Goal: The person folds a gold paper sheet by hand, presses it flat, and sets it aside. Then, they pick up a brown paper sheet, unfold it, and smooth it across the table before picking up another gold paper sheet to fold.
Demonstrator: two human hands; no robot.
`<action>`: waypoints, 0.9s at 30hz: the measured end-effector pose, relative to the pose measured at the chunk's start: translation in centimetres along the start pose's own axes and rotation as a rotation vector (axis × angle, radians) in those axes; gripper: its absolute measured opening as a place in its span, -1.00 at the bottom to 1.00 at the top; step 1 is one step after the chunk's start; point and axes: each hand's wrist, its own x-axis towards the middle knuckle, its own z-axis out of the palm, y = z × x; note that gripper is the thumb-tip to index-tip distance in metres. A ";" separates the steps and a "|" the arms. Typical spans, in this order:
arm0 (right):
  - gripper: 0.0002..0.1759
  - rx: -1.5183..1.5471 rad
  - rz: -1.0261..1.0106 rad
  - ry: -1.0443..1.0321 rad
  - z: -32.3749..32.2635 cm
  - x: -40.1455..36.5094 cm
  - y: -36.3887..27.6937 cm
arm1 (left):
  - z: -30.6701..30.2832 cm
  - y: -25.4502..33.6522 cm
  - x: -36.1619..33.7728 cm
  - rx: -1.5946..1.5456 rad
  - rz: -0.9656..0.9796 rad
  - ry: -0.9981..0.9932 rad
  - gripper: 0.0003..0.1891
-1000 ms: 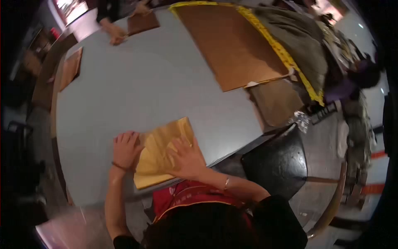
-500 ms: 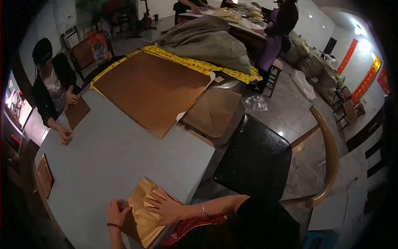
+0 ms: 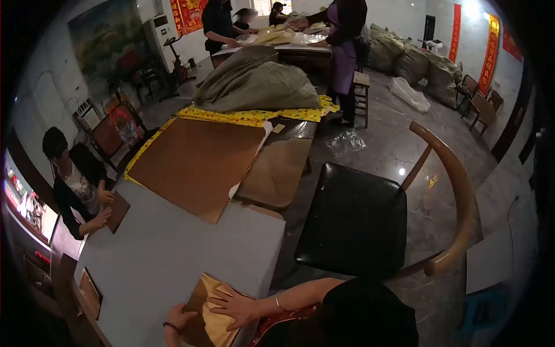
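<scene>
While the right hand (image 3: pixel 236 306) spreads open fingers over the gold sheet (image 3: pixel 215 328), probably to steady it, the left hand (image 3: pixel 177 317) curls beside it, grip unclear.

– What is this person wearing?
– A black top, its short sleeve (image 3: pixel 361 309) loose and plain, with some red cloth (image 3: pixel 287 318) at the front, edged in a thin yellow line (image 3: pixel 267 328)
– Anything on the wrists?
– A thin dark bracelet (image 3: pixel 171 327) on the left wrist (image 3: pixel 173 331), and a slim, silvery bangle (image 3: pixel 277 301) on the right wrist (image 3: pixel 270 304)
</scene>
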 end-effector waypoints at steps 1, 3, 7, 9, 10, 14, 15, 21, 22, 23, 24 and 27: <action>-0.10 -0.001 -0.008 -0.010 0.1 -0.1 -0.2 | -1.6 4.5 -2.0 -0.092 -0.045 -0.110 -0.52; -0.11 -0.008 -0.025 0.053 0.3 -0.1 0.0 | -2.6 6.0 -2.5 -0.156 -0.084 -0.207 -0.56; -0.13 0.004 -0.045 0.309 1.9 0.9 1.1 | -0.5 -1.5 -0.2 -0.206 -0.021 -0.142 -0.67; -0.14 0.434 0.193 0.640 2.3 1.4 1.7 | -0.6 -1.6 -0.7 -0.267 -0.024 -0.127 -0.71; -0.04 0.582 0.310 0.748 0.3 1.5 1.0 | -1.2 0.3 -1.9 -0.224 0.009 -0.038 -0.73; -0.34 1.008 0.259 0.461 -5.2 4.9 4.4 | -5.5 9.6 -8.0 0.393 0.200 0.251 -0.89; -0.49 0.928 0.199 0.413 -7.2 5.6 4.5 | -6.2 10.3 -9.1 0.393 0.192 0.251 -0.89; -0.68 0.963 -0.277 0.404 -9.8 7.3 5.2 | -3.2 10.4 -10.5 0.666 0.508 0.727 -0.91; -0.68 0.974 -0.275 0.393 -9.1 7.0 5.9 | -1.7 10.1 -10.4 0.699 0.511 0.758 -0.92; -0.68 0.814 -0.320 0.444 -8.0 6.1 6.7 | 0.0 9.9 -10.5 0.731 0.506 0.786 -0.92; -0.68 0.663 -0.366 0.474 -6.6 5.0 7.0 | 1.9 9.7 -11.1 0.756 0.482 0.810 -0.92; -0.74 0.376 -0.279 0.452 -3.2 0.8 9.2 | 6.7 10.3 -11.0 0.700 0.499 0.685 -0.90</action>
